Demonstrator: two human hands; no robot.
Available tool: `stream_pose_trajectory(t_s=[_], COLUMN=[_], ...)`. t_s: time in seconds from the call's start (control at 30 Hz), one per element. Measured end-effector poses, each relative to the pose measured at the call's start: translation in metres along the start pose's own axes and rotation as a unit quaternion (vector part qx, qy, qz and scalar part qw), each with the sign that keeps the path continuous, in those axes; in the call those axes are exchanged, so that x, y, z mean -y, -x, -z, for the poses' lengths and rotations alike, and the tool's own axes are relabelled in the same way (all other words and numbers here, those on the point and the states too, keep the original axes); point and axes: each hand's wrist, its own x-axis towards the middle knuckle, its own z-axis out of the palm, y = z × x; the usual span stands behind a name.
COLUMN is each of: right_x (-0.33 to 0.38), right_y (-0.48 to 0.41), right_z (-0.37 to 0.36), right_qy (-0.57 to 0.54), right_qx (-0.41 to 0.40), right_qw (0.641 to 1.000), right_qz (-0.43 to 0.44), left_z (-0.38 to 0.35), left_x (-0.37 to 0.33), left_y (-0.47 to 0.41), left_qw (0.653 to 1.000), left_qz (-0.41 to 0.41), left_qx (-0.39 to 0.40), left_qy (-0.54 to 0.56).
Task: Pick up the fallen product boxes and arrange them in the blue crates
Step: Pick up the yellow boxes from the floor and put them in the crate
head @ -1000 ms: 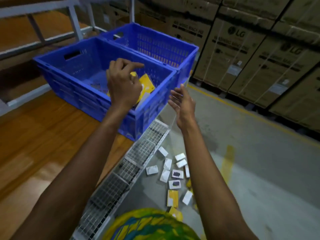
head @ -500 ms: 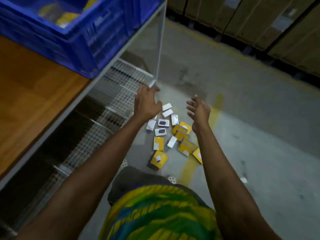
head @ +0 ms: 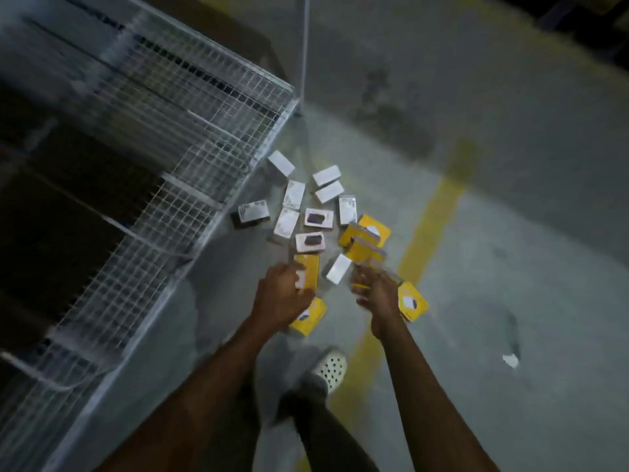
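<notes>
Though blur hides both grips, left hand (head: 280,299) and right hand (head: 377,298) reach mid-frame among roughly ten white boxes (head: 294,194), six yellow boxes (head: 374,228).

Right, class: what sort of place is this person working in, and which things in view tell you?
Most likely a warehouse or stockroom: a wire-mesh storage rack, a bare concrete floor with a painted yellow line, and many small product boxes scattered on it.

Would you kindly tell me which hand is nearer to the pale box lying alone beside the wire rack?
Left. The left hand is below and slightly right of that pale box in the view; the right hand is farther right, beyond a white box.
</notes>
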Motion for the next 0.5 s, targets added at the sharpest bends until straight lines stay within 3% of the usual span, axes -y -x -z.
stream_pose_trajectory(t_s=[0.2,0.33,0.5], right_x=[-0.150,-0.256,-0.356], right_y=[-0.145,-0.244,-0.315], right_z=[-0.025,-0.042,-0.057], right_qy=[0.171,0.350,0.363], right_qx=[0.058,0.086,0.062], right_qw=[0.983,0.933,0.929], right_qz=[-0.031,0.011,-0.039], left_z=[-0.144,-0.260,-0.355], left_x=[0.104,0.186,0.257], left_y=[-0.068,-0.111,-0.141], left_qw=[0.989,0.975,0.971], left_qz=[0.127,0.192,0.214], left_qx=[0.072,0.104,0.090], left_qy=[-0.035,-0.034,-0.055])
